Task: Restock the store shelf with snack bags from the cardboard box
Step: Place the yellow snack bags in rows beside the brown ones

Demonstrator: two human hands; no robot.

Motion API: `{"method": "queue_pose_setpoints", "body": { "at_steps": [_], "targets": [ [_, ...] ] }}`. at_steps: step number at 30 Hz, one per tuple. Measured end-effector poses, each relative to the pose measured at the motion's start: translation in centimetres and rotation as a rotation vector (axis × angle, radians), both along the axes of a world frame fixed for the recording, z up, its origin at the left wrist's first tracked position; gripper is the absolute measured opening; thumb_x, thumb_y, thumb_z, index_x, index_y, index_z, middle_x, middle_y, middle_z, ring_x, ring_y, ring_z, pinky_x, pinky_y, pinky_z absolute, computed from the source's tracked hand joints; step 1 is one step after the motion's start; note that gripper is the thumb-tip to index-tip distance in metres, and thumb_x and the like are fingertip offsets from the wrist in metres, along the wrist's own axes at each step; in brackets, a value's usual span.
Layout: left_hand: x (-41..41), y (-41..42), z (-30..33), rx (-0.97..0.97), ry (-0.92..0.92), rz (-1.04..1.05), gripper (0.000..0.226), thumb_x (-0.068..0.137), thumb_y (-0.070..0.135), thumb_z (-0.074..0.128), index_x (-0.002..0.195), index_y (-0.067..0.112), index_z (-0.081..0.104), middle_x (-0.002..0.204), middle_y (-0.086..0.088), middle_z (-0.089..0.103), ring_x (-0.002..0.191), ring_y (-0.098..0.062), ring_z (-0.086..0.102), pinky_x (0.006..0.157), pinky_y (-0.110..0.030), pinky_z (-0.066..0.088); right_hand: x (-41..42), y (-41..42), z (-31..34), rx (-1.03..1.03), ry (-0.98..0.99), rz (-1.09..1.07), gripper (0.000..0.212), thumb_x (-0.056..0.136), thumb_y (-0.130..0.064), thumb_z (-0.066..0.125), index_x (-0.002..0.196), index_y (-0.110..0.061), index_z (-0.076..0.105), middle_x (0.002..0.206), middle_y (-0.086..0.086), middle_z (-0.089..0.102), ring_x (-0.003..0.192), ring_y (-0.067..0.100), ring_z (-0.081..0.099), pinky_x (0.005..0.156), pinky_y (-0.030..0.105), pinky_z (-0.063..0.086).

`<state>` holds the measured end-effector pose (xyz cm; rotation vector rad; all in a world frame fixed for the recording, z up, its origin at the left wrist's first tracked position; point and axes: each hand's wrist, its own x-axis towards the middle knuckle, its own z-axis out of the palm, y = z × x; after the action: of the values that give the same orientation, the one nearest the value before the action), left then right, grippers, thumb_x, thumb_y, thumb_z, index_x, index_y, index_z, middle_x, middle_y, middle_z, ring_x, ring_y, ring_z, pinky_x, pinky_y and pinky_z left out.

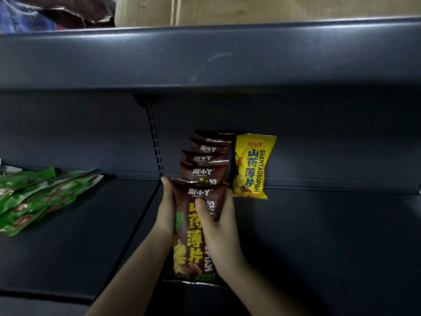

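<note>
Both hands, left hand (pixel 165 207) and right hand (pixel 219 221), gripped front brown snack bag (pixel 193 242) upright on shelf (pixel 319 236), beside yellow bag (pixel 251 166).

A shop: dark metal shelving (pixel 319 224) stocked with rows of snack bags (pixel 251 166)

cardboard box (pixel 262 10) cut by top edge | rear brown bags (pixel 213 139) mostly hidden | top-left items (pixel 57 12) blurred, maybe bags
</note>
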<state>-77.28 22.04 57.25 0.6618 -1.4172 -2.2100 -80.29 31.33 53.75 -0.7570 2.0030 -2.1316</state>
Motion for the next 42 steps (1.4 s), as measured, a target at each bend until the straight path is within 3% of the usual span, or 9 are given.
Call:
{"method": "queue_pose_setpoints", "body": {
  "at_steps": [3,7,10,14,17,21,30,36,42],
  "targets": [
    [-0.2,-0.4,-0.5,-0.032,0.001,0.016,0.068,0.081,0.076,0.029,0.1,0.025,0.07,0.11,-0.011,0.07,0.106,-0.029,0.064,0.102,-0.047,0.043,-0.2,0.1,0.2,0.009,0.025,-0.058,0.085,0.069,-0.069,0.055,0.142,-0.031,0.037,0.132,-0.016,0.051,0.124,-0.003,0.047,0.106,0.029,0.042],
    [0.3,-0.6,-0.9,-0.057,-0.051,-0.025,0.077,0.076,0.08,0.029,0.105,0.022,0.07,0.109,-0.012,0.071,0.104,-0.03,0.065,0.102,-0.048,0.043,-0.5,0.3,1.1,0.055,0.108,-0.142,0.08,0.071,-0.066,0.052,0.137,-0.023,0.043,0.128,-0.011,0.052,0.122,0.0,0.048,0.103,0.02,0.041],
    [1.2,-0.8,-0.7,-0.137,-0.071,-0.081,0.074,0.075,0.081,0.029,0.105,0.027,0.071,0.109,-0.008,0.071,0.104,-0.028,0.066,0.103,-0.049,0.042,-0.3,0.5,1.2,0.131,0.178,-0.148,0.088,0.072,-0.076,0.048,0.14,-0.02,0.039,0.135,-0.007,0.047,0.13,0.006,0.042,0.108,0.031,0.039],
    [3.3,0.8,-0.3,-0.347,-0.02,-0.147,0.058,0.082,0.072,0.023,0.094,0.045,0.072,0.104,0.009,0.073,0.1,-0.009,0.067,0.094,-0.035,0.047,0.7,2.0,0.7,0.155,0.209,-0.105,0.094,0.068,-0.071,0.056,0.146,-0.026,0.029,0.14,-0.012,0.039,0.134,0.003,0.033,0.111,0.033,0.035],
    [4.1,1.7,-1.7,-0.568,0.035,-0.078,0.059,0.086,0.07,0.02,0.117,0.039,0.059,0.113,0.011,0.067,0.108,-0.002,0.06,0.093,-0.027,0.043,1.6,3.2,0.0,0.205,0.224,0.057,0.103,0.064,-0.059,0.068,0.149,-0.035,0.015,0.141,-0.023,0.032,0.135,-0.005,0.027,0.111,0.028,0.032],
    [3.3,1.5,-2.8,-0.684,0.06,0.036,0.055,0.089,0.057,0.02,0.11,0.027,0.06,0.1,0.008,0.067,0.096,-0.004,0.063,0.08,-0.017,0.046,0.9,3.2,-0.6,0.324,0.289,0.098,0.115,0.059,-0.056,0.071,0.15,-0.029,0.007,0.141,-0.014,0.032,0.134,-0.001,0.031,0.11,0.033,0.037],
    [3.1,0.7,-2.9,-0.689,-0.014,0.012,0.055,0.088,0.071,0.017,0.103,0.038,0.058,0.103,0.006,0.066,0.1,-0.007,0.06,0.092,-0.033,0.045,0.4,3.4,0.4,0.63,0.556,-0.046,0.116,0.059,-0.077,0.045,0.15,-0.015,0.008,0.138,-0.002,0.036,0.128,0.012,0.033,0.102,0.03,0.039],
    [3.4,-0.4,-2.7,-0.708,-0.21,-0.102,0.087,0.073,0.086,0.012,0.136,0.035,0.044,0.136,0.003,0.052,0.128,-0.014,0.046,0.111,-0.042,0.032,0.9,4.1,1.5,0.643,0.487,-0.011,0.112,0.067,-0.066,0.065,0.15,-0.023,0.004,0.139,-0.004,0.037,0.129,0.014,0.035,0.097,0.039,0.045],
    [4.1,1.4,-1.2,-0.81,-0.255,0.251,0.047,0.101,0.041,0.026,0.108,0.007,0.058,0.102,-0.008,0.061,0.096,-0.024,0.056,0.078,-0.029,0.038,0.2,6.2,2.4,0.584,0.379,0.004,0.077,0.081,-0.054,0.063,0.142,-0.017,0.034,0.133,0.006,0.048,0.127,0.025,0.041,0.101,0.044,0.042]
  ]
}}
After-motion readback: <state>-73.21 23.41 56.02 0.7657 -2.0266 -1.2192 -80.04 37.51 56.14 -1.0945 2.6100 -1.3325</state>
